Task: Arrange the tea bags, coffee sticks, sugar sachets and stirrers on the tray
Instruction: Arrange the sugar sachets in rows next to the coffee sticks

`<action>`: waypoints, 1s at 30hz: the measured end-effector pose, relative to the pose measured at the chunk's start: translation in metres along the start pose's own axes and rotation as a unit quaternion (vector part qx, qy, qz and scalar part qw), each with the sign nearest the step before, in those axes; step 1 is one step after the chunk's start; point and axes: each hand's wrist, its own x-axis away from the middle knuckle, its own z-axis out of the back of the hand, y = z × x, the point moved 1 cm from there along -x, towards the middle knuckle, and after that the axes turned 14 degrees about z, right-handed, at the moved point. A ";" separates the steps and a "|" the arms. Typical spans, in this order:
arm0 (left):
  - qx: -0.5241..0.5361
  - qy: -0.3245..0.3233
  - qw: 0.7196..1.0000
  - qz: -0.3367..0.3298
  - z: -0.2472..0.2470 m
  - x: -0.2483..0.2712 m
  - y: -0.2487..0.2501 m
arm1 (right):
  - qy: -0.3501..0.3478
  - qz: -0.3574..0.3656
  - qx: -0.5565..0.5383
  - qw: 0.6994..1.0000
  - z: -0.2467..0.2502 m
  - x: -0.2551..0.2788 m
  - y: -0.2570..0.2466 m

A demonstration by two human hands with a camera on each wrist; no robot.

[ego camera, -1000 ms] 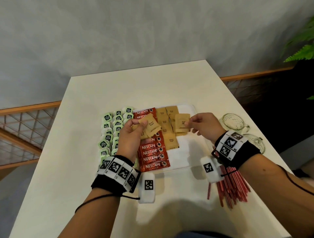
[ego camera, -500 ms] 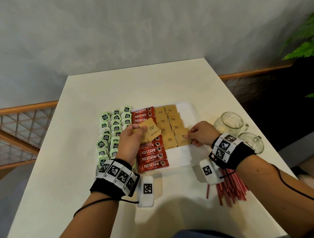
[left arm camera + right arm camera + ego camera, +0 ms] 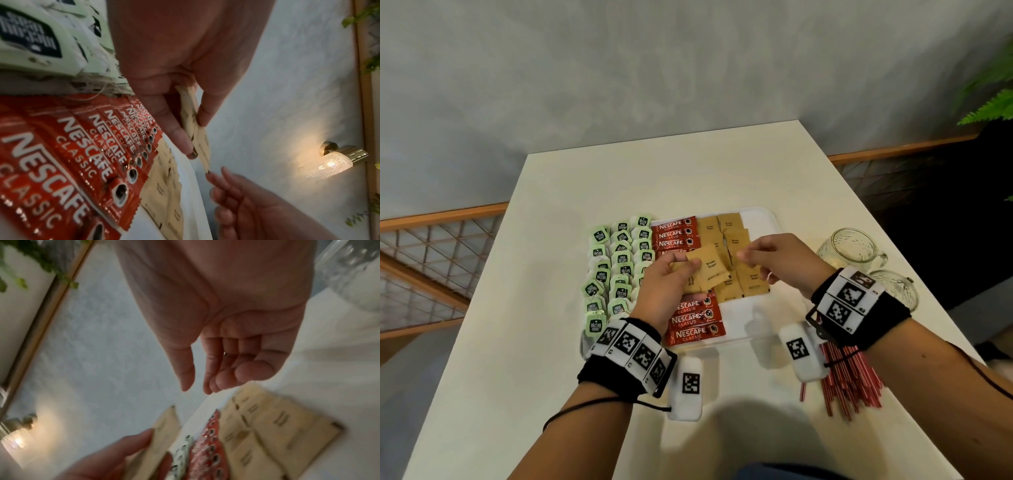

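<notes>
My left hand (image 3: 671, 274) hovers over the white tray (image 3: 763, 217) and pinches a small stack of brown sugar sachets (image 3: 710, 270), seen edge-on in the left wrist view (image 3: 192, 120). My right hand (image 3: 767, 257) is just right of that stack with loosely extended fingers, holding nothing; the right wrist view shows its fingers (image 3: 207, 379) bare. Brown sachets (image 3: 732, 236) lie in two columns on the tray beside a column of red Nescafe coffee sticks (image 3: 697, 320). Green tea bags (image 3: 619, 263) lie in rows left of the sticks. Red stirrers (image 3: 849, 387) lie on the table at the right.
Two glass mugs (image 3: 849, 246) (image 3: 893, 291) stand on the table right of the tray. The white table (image 3: 654, 171) has a wall behind and railings on both sides. A green plant (image 3: 993, 102) hangs at the far right.
My right hand laid its brown sachet on the tray, let go of it, and came back up to the stack in my left hand. My left hand kept its hold.
</notes>
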 end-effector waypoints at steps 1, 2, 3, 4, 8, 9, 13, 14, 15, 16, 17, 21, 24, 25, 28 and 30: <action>-0.007 -0.003 1.000 -0.004 -0.003 0.000 0.000 | -0.009 0.008 -0.005 1.000 -0.003 0.001 -0.004; -0.014 -0.007 1.000 -0.008 -0.005 0.000 0.000 | -0.014 0.015 -0.001 1.000 -0.007 0.000 -0.007; -0.019 -0.011 1.000 -0.011 -0.007 0.001 0.001 | -0.014 0.020 0.006 1.000 -0.010 -0.001 -0.008; -0.022 -0.014 1.000 -0.014 -0.009 0.001 0.001 | -0.011 0.024 0.008 1.000 -0.013 -0.002 -0.009; -0.029 -0.026 0.999 -0.017 -0.008 0.004 0.005 | -0.010 0.024 -0.002 1.000 -0.016 -0.003 -0.006; -0.027 -0.026 0.999 -0.016 -0.006 0.004 0.006 | -0.009 0.024 -0.006 1.000 -0.015 -0.002 -0.006; -0.016 -0.019 1.000 -0.008 0.000 0.004 0.006 | 0.000 0.021 -0.035 0.999 -0.016 0.003 -0.006; -0.019 -0.018 1.000 -0.010 0.000 0.004 0.006 | -0.003 0.020 -0.037 0.999 -0.017 0.004 -0.006; -0.023 -0.018 1.000 -0.011 -0.001 0.004 0.006 | -0.008 0.019 -0.034 0.999 -0.019 0.004 -0.006; -0.026 -0.020 0.999 -0.014 -0.002 0.005 0.006 | -0.012 0.020 -0.030 0.999 -0.021 0.004 -0.006; -0.029 -0.023 0.999 -0.016 -0.004 0.005 0.006 | -0.016 0.022 -0.028 0.999 -0.023 0.005 -0.006; -0.031 -0.031 0.999 -0.015 -0.005 0.006 0.006 | -0.025 0.019 -0.028 0.999 -0.022 0.005 -0.004; -0.010 -0.006 1.000 -0.016 0.005 0.004 0.008 | -0.015 -0.011 -0.012 1.000 -0.015 0.005 0.005; 0.003 0.005 1.000 -0.018 0.009 0.004 0.009 | -0.014 -0.022 -0.003 1.000 -0.012 0.007 0.010; 0.040 0.035 0.999 -0.010 0.017 0.002 0.011 | -0.040 -0.063 0.019 0.997 -0.009 0.015 0.025; 0.054 0.043 0.998 -0.003 0.018 -0.001 0.010 | -0.065 -0.089 0.033 0.993 -0.010 0.020 0.033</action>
